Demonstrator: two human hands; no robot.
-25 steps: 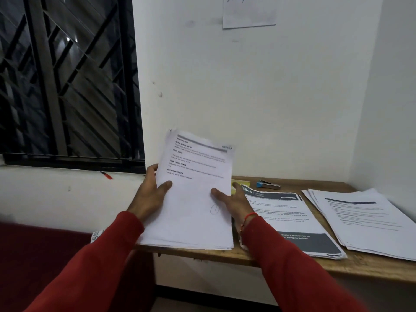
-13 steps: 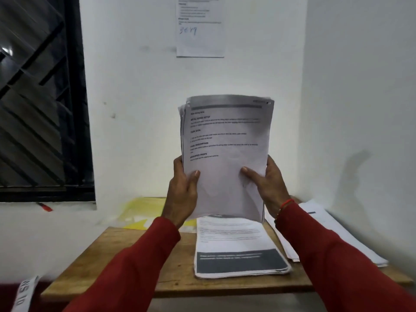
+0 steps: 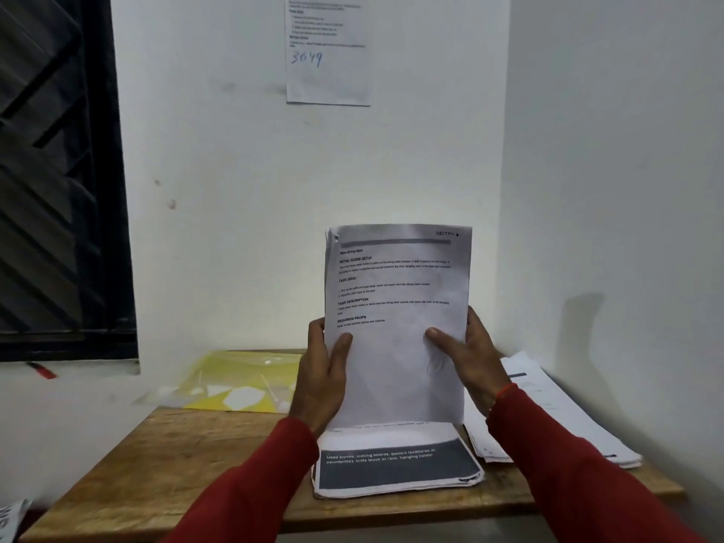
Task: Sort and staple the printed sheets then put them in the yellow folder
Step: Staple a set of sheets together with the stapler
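I hold a stack of printed sheets point(image 3: 395, 307) upright above the wooden table point(image 3: 164, 464), its lower edge close over another pile. My left hand point(image 3: 321, 378) grips its left edge and my right hand point(image 3: 466, 358) grips its right edge, thumbs on the front page. Under it lies a second pile of printed sheets point(image 3: 395, 468) with a dark band across the bottom. A third pile of sheets point(image 3: 548, 417) lies at the right against the wall. The yellow folder point(image 3: 239, 382) lies flat at the table's back left. No stapler is visible.
White walls close in behind and on the right of the table. A printed notice point(image 3: 328, 49) hangs on the back wall. A dark barred window point(image 3: 58, 170) is at the left, with a red pen point(image 3: 41, 371) on its sill.
The stack went from resting on the table's left part to being held upright in both hands over the middle pile. The view shifted left, showing the yellow folder.
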